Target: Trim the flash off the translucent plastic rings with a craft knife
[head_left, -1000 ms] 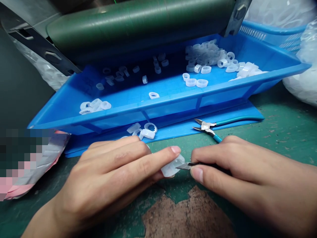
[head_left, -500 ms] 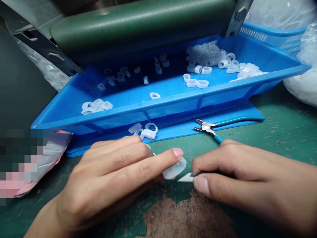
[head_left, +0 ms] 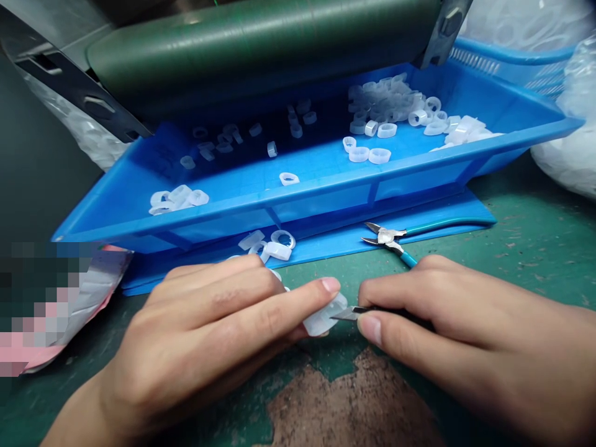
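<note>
Between the fingers of my left hand [head_left: 218, 323] is a translucent white plastic ring [head_left: 319, 320], its open side turned to the right. My right hand [head_left: 447, 329] is closed around a slim craft knife [head_left: 347, 313], most of whose handle the fingers hide. The blade's tip meets the ring at its open edge; whether it is cutting in, I cannot tell. Several like rings [head_left: 278, 250] lie just beyond my left knuckles. A pair of side cutters [head_left: 387, 236] with teal handles rests beyond my right hand.
A blue tray [head_left: 326, 195] holding many scattered rings stands behind the hands, under a green roller [head_left: 261, 56] with metal brackets. Plastic bags [head_left: 565, 149] and a blue basket [head_left: 516, 62] are at right. The green tabletop [head_left: 526, 248] has a worn brown patch [head_left: 344, 403].
My right hand has moved slightly up and left, bringing the blade from below and beside the ring to its open edge. My left hand keeps hold of the ring, nearly still.
</note>
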{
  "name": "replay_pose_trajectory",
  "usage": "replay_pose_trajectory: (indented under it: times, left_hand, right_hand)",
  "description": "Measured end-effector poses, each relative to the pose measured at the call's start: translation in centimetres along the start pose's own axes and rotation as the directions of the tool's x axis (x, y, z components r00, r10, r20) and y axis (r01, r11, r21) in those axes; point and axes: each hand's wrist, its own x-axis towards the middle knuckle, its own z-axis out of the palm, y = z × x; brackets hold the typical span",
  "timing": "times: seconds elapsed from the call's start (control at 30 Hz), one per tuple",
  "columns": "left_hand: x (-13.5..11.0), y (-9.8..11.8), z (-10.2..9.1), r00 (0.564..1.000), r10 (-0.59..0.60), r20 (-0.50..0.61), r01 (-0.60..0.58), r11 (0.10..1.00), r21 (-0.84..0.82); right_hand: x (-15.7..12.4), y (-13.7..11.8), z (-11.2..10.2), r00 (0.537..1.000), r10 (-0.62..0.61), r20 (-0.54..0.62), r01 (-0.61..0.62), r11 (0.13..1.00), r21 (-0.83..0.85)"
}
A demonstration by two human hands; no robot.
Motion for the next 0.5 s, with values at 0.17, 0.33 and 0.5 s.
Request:
replay_pose_trajectory:
  times: [0.17, 0.33, 0.5]
  left_hand:
    - [-0.16, 0.04, 0.1, 1.0, -0.012, 0.008, 0.012, 0.999, -0.043]
    - [-0.18, -0.05, 0.28, 1.0, -0.009, 0.011, 0.01, 0.997, -0.073]
    - [-0.2, -0.28, 0.38, 1.0, 0.004, 0.007, -0.004, 0.998, -0.066]
  right_hand:
    - [-0.05, -0.2, -0.21, 1.0, -0.025, 0.002, 0.025, 0.999, -0.024]
    - [-0.19, -0.21, 0.09, 0.999, -0.011, -0.049, 0.009, 0.999, -0.051]
    - [0.04, -0.17, 0.62, 0.998, 0.039, -0.044, -0.037, 0.998, 0.053]
